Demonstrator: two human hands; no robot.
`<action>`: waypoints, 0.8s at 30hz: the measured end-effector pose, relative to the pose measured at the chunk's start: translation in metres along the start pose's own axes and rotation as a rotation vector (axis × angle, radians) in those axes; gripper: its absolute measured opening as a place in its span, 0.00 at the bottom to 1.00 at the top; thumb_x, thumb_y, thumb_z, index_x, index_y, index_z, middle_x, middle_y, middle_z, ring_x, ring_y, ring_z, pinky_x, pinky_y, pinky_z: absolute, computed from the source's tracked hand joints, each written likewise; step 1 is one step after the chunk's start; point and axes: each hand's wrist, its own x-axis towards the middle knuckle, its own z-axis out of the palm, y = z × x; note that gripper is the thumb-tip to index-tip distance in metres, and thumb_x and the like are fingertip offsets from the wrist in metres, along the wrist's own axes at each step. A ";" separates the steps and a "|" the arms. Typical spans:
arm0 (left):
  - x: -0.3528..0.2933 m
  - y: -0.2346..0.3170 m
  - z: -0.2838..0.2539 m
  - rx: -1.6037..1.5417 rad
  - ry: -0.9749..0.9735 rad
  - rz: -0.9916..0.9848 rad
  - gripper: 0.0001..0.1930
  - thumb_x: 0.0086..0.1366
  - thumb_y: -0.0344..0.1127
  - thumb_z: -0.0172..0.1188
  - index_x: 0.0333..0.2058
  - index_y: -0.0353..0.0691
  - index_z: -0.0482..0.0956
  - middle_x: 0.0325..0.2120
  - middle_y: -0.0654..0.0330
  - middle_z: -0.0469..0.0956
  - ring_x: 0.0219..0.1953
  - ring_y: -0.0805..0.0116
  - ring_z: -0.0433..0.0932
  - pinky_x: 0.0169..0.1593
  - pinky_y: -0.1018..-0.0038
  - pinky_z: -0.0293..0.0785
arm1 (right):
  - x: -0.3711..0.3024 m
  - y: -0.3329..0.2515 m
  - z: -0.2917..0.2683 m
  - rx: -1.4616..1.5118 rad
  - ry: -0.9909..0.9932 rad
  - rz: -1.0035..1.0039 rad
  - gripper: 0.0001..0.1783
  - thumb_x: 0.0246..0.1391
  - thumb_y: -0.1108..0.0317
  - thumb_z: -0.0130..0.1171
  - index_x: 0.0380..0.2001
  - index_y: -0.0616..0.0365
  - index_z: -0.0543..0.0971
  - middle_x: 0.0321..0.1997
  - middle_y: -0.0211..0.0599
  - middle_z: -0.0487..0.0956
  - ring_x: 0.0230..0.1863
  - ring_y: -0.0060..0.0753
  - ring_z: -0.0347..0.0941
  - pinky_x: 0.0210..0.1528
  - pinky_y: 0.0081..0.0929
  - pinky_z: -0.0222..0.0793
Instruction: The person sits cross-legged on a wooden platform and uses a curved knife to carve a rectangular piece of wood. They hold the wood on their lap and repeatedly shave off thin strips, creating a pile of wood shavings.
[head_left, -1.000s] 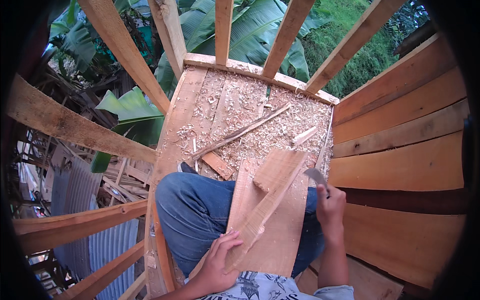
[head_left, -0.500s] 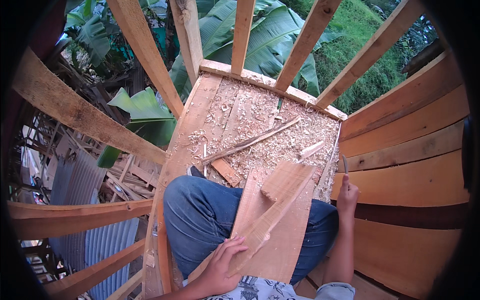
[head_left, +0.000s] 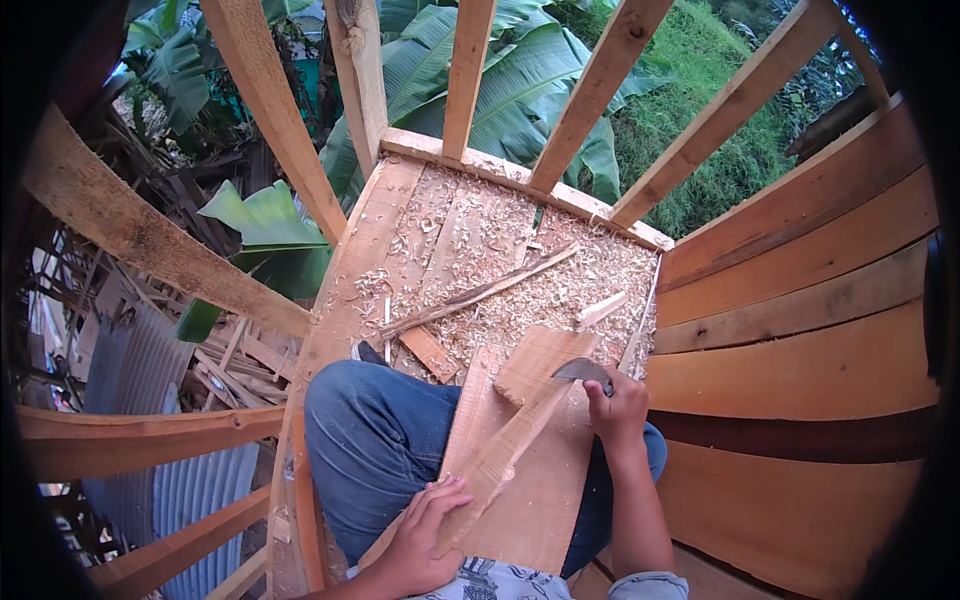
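A pale piece of wood (head_left: 508,443), broad and blocky at its far end and narrowing toward me, slants across a wide flat board (head_left: 550,505) on my lap. My left hand (head_left: 425,535) is closed round its narrow near end, fingers over the top. My right hand (head_left: 622,408) grips a knife with a dark curved blade (head_left: 582,370); the handle is hidden in the fist. The blade is over the right edge of the wood near the broad end; whether it touches I cannot tell. My jeans-clad knees (head_left: 375,430) are on both sides of the board.
Wood shavings (head_left: 480,235) cover the plank floor ahead. A long thin stick (head_left: 490,290), a short reddish offcut (head_left: 430,352) and a pale scrap (head_left: 600,310) lie there. Slatted rails (head_left: 575,95) rise in front and at left; a plank wall (head_left: 790,325) stands close on the right.
My right hand has brought the knife from beside the right wall inward to the left, over the wood. My left hand keeps its hold. The whole view has shifted slightly.
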 end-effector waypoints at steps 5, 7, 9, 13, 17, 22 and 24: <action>-0.003 -0.009 -0.001 0.022 0.022 0.032 0.31 0.45 0.23 0.56 0.53 0.33 0.66 0.58 0.42 0.64 0.65 0.46 0.59 0.67 0.58 0.53 | -0.003 -0.011 0.000 -0.012 -0.003 0.040 0.36 0.50 0.34 0.57 0.15 0.61 0.72 0.12 0.49 0.69 0.18 0.57 0.71 0.21 0.45 0.64; -0.005 -0.010 -0.003 0.012 0.021 0.024 0.30 0.45 0.23 0.56 0.52 0.33 0.66 0.58 0.42 0.64 0.65 0.46 0.60 0.67 0.58 0.53 | -0.007 -0.028 -0.009 0.019 -0.054 0.012 0.33 0.51 0.37 0.58 0.16 0.60 0.72 0.13 0.48 0.70 0.19 0.55 0.72 0.22 0.44 0.65; -0.006 -0.010 -0.001 0.015 0.012 0.034 0.30 0.45 0.23 0.56 0.52 0.33 0.66 0.58 0.42 0.64 0.65 0.46 0.60 0.67 0.59 0.54 | -0.022 -0.046 -0.022 0.099 -0.141 -0.066 0.30 0.52 0.40 0.60 0.17 0.60 0.73 0.13 0.48 0.71 0.19 0.54 0.73 0.22 0.42 0.66; -0.004 -0.010 0.001 0.015 0.024 0.042 0.30 0.45 0.23 0.56 0.52 0.33 0.66 0.58 0.42 0.64 0.65 0.46 0.60 0.67 0.59 0.54 | -0.031 -0.052 -0.025 0.196 -0.324 -0.112 0.25 0.57 0.48 0.58 0.21 0.61 0.75 0.15 0.48 0.73 0.20 0.54 0.74 0.23 0.43 0.66; -0.006 -0.009 -0.001 0.006 0.016 0.031 0.30 0.44 0.23 0.57 0.51 0.33 0.66 0.58 0.42 0.64 0.65 0.46 0.60 0.67 0.59 0.54 | -0.010 -0.023 -0.020 0.203 -0.218 0.119 0.24 0.59 0.52 0.55 0.21 0.63 0.75 0.15 0.50 0.73 0.21 0.56 0.73 0.24 0.45 0.66; -0.004 -0.009 0.000 -0.018 0.012 0.026 0.30 0.44 0.23 0.57 0.51 0.34 0.66 0.58 0.43 0.65 0.65 0.47 0.60 0.67 0.59 0.54 | -0.028 -0.044 -0.028 0.225 -0.359 -0.301 0.23 0.57 0.51 0.58 0.22 0.62 0.74 0.18 0.49 0.74 0.20 0.56 0.72 0.24 0.43 0.67; -0.003 -0.006 0.000 -0.010 0.026 0.010 0.30 0.44 0.23 0.57 0.51 0.34 0.66 0.58 0.43 0.65 0.65 0.47 0.60 0.67 0.59 0.53 | -0.021 -0.024 -0.005 0.250 -0.106 -0.179 0.26 0.59 0.50 0.56 0.20 0.63 0.72 0.15 0.47 0.71 0.16 0.49 0.70 0.21 0.38 0.65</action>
